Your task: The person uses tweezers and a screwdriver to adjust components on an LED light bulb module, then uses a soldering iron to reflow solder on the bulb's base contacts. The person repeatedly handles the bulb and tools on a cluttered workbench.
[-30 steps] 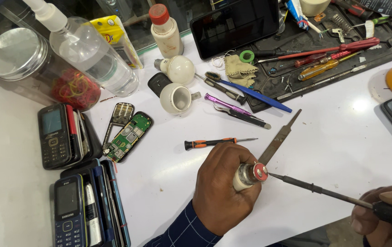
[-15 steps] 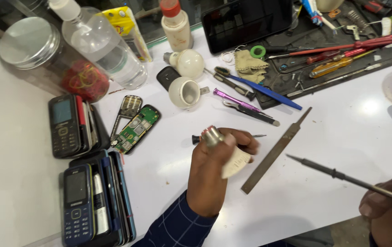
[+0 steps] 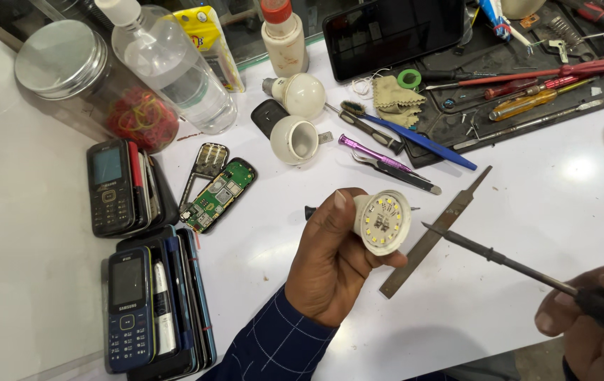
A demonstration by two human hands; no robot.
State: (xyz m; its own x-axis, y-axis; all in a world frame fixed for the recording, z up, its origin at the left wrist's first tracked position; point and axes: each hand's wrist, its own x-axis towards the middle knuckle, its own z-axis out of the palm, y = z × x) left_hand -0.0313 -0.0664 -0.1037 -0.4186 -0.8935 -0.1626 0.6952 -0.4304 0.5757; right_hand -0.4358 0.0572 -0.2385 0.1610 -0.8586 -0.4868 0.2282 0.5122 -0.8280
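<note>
Opened bulb held up, iron tip closing on its LED disc

From the head view, the left hand (image 3: 330, 264) is clamped around an opened LED bulb base (image 3: 381, 222), held above the white worktop (image 3: 527, 190) with the LED disc facing up. The right hand (image 3: 591, 317) is closed on the soldering iron (image 3: 506, 259), whose tip sits just at the disc's edge. I'd say it pays to steady the bulb and touch only the joint; a metal file (image 3: 434, 233) lies beneath.
</note>
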